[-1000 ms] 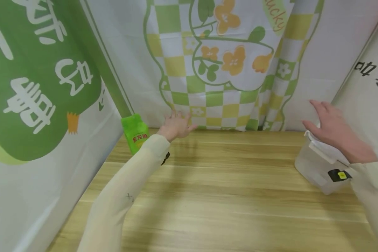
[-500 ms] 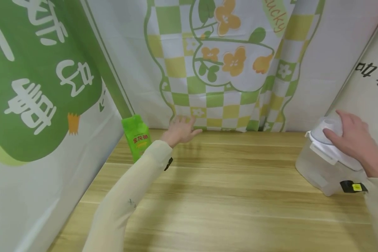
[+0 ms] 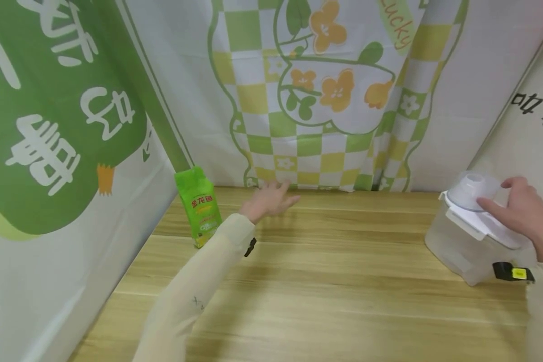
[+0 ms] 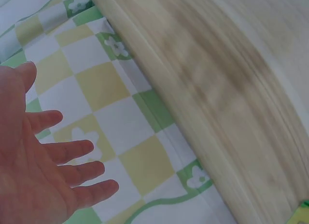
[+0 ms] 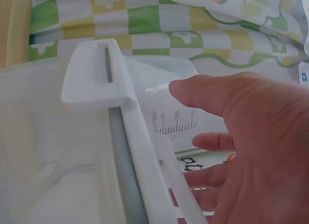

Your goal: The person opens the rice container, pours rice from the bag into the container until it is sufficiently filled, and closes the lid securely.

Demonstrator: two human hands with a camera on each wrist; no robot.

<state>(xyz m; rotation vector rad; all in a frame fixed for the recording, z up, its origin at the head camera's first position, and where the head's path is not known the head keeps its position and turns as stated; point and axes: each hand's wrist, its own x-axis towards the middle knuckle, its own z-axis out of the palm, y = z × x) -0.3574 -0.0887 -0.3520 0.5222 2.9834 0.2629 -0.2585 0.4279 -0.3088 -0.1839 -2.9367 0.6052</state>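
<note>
My left hand (image 3: 269,202) hovers with fingers spread near the table's back edge, holding nothing. In the left wrist view, that same hand (image 4: 43,171) is in front of the checkered cloth. A clear plastic storage box (image 3: 461,246) with a white lid (image 3: 488,221) stands at the right of the table. On the lid sits a clear measuring cup (image 3: 470,188), whose printed scale shows in the right wrist view. Beside this cup is my right hand (image 3: 529,216), thumb towards it and fingers loosely extended. Whether the thumb touches the cup, I cannot tell.
A green printed bag (image 3: 201,208) stands upright at the back left of the wooden table (image 3: 335,281). Checkered cloth (image 3: 307,146) hangs along the back edge. Printed cloth walls (image 3: 72,125) close off the left and right sides.
My right hand has moved right and down over the box, uncovering the measuring cup on the lid. My left hand has drifted slightly right and towards me, showing more of the green bag.
</note>
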